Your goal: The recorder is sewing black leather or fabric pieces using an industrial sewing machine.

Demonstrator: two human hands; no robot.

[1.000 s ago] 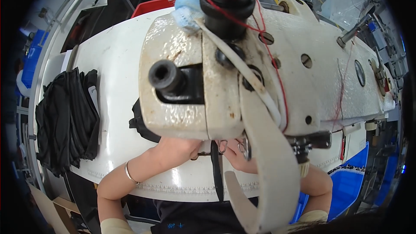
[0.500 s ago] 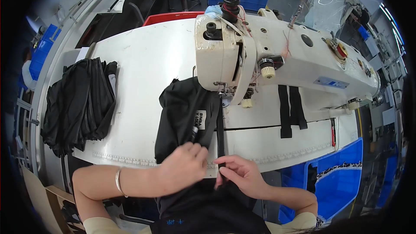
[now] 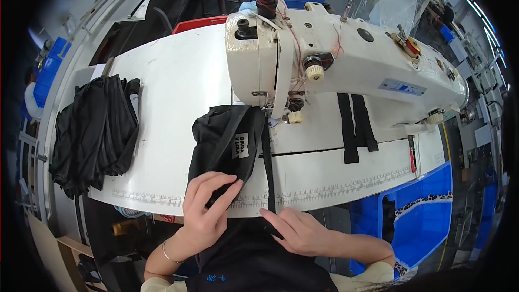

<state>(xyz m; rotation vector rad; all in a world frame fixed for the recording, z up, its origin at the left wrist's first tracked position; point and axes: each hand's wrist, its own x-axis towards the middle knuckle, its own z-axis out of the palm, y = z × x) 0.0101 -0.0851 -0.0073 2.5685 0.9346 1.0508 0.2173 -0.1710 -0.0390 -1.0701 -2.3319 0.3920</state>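
A black fabric piece (image 3: 216, 135), which looks like a pouch with a white label (image 3: 240, 145), lies on the sewing table with its far edge by the needle area of the white sewing machine (image 3: 251, 65). My left hand (image 3: 208, 205) is on its near left part, thumb and forefinger curled close together over the cloth; the pinch looks closed on it. A narrow black strap (image 3: 268, 173) runs from the machine toward me. At the table's front edge my right hand (image 3: 300, 230) grips its near end, fingers closed; the tip of the strap is hidden.
A stack of black fabric pieces (image 3: 97, 132) lies at the left of the table (image 3: 167, 75). Two short black straps (image 3: 357, 130) and a red-handled tool (image 3: 412, 154) lie at right. A blue bin (image 3: 427, 216) stands below the right edge. A printed ruler scale (image 3: 335, 189) follows the front.
My left hand has moved left and turned, from a fist over the lower cloth to its near left part. The right hand keeps the strap, and the view has shifted slightly.
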